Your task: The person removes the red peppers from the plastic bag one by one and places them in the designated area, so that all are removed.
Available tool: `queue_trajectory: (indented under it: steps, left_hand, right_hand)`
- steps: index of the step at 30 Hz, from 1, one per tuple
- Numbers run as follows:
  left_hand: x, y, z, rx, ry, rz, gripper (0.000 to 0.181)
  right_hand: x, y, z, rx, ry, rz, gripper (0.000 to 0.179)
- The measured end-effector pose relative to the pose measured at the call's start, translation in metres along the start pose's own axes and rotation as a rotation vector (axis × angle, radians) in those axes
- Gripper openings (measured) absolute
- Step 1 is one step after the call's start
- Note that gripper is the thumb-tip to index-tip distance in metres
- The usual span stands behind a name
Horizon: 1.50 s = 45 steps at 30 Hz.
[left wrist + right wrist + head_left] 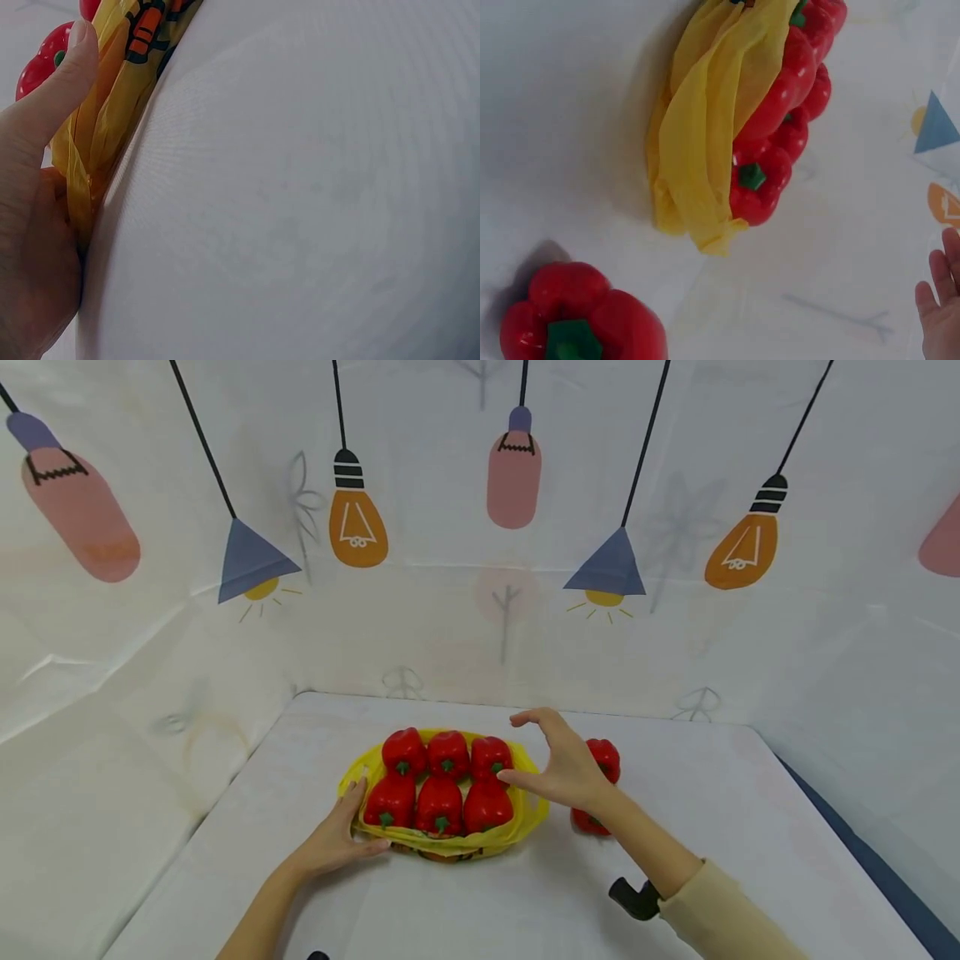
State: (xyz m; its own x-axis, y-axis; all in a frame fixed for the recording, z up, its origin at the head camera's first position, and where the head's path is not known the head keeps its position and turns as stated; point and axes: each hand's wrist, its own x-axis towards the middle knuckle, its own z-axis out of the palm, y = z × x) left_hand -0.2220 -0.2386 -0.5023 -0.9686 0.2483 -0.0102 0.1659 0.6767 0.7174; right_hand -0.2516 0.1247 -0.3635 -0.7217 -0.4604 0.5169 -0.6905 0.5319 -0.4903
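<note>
A yellow plastic bag (531, 822) with its rim spread wide holds several red bell peppers (440, 806) in two rows, green stems showing. My left hand (336, 837) cups the bag's left end, fingers along the side and thumb across the front. In the left wrist view that thumb lies over the printed yellow plastic (116, 97). Above the bag's right end hangs my right hand (564, 770), thumb and fingers spread apart with nothing between them. Behind it lie two loose bell peppers, a far one (604, 758) and a near one (591, 823), partly hidden by the hand and forearm.
Everything rests on a white tabletop (465, 918). A pale backdrop (450, 610) printed with lamps and bulbs rises behind and beside it. One black curved piece (636, 898) shows by the right wrist. In the right wrist view a loose pepper (581, 319) lies near the bag.
</note>
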Motion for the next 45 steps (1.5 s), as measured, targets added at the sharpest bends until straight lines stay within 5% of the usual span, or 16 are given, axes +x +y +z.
queue_trajectory:
  steps: [19, 29, 45]
  left_hand:
    - [0.001, 0.000, 0.001, -0.003, -0.006, -0.004, 0.115]
    - [0.001, 0.002, 0.001, -0.005, -0.006, -0.004, 0.115]
    - [-0.001, 0.002, -0.001, 0.023, 0.021, 0.040, 0.115]
  right_hand:
    - [0.016, -0.010, 0.046, 0.066, -0.090, 0.004, 0.061]
    - [0.010, -0.001, 0.061, 0.088, -0.205, 0.111, 0.060]
    - [-0.007, 0.023, 0.074, -0.147, -0.383, 0.118, 0.075]
